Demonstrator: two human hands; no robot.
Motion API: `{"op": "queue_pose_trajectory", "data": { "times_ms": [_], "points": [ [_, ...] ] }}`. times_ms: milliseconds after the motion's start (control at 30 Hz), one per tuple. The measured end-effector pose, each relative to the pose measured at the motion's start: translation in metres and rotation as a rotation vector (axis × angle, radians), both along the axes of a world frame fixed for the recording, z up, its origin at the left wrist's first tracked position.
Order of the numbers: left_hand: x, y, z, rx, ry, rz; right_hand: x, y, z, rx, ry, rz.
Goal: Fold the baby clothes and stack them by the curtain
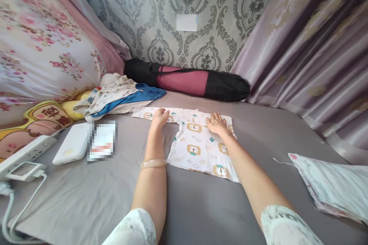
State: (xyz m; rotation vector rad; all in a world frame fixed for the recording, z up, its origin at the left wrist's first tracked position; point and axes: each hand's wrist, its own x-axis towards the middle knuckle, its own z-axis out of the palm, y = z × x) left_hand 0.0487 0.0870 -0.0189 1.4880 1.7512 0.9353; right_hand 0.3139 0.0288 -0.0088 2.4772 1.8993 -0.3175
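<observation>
A small white shirt (198, 141) with a lion print lies flat on the grey sheet, its left sleeve stretched out to the left. My left hand (161, 117) rests on that sleeve with thumb and fingers apart, holding nothing. On the upper right part of the shirt lies my right hand (217, 123), palm down with fingers spread. The right sleeve is partly hidden under my right hand and forearm.
A black and pink rolled bag (184, 81) lies along the wall. Crumpled clothes (120, 95), a white power bank (73, 143), a blurred packet (102, 140) and a power strip (31, 153) are left. Folded fabric (333, 183) lies right.
</observation>
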Motion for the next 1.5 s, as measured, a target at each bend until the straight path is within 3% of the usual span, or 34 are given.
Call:
{"op": "queue_pose_trajectory", "data": {
  "times_ms": [100, 300, 567, 833, 1000, 1333, 1500],
  "points": [
    [-0.003, 0.002, -0.001, 0.007, -0.005, 0.033, -0.017, 0.004, -0.001, 0.076, -0.045, 0.037],
    [-0.010, 0.000, 0.002, 0.027, -0.010, 0.078, -0.061, 0.012, -0.006, 0.099, 0.037, 0.338],
    [-0.019, -0.002, 0.010, 0.027, 0.059, 0.207, -0.080, 0.035, -0.014, 0.076, 0.109, 0.315],
    [-0.027, -0.011, 0.014, 0.014, 0.219, 0.690, -0.077, 0.037, -0.023, 0.120, 0.085, 0.323],
    [-0.028, -0.007, 0.007, -0.019, 0.216, 0.869, -0.076, 0.042, -0.028, 0.128, 0.075, 0.330],
    [-0.050, 0.008, -0.009, -0.037, 0.378, 0.838, -0.078, 0.042, -0.028, 0.127, 0.069, 0.333],
    [-0.055, 0.013, -0.009, -0.063, 0.401, 0.815, -0.077, 0.043, -0.024, 0.094, 0.096, 0.329]
  ]
}}
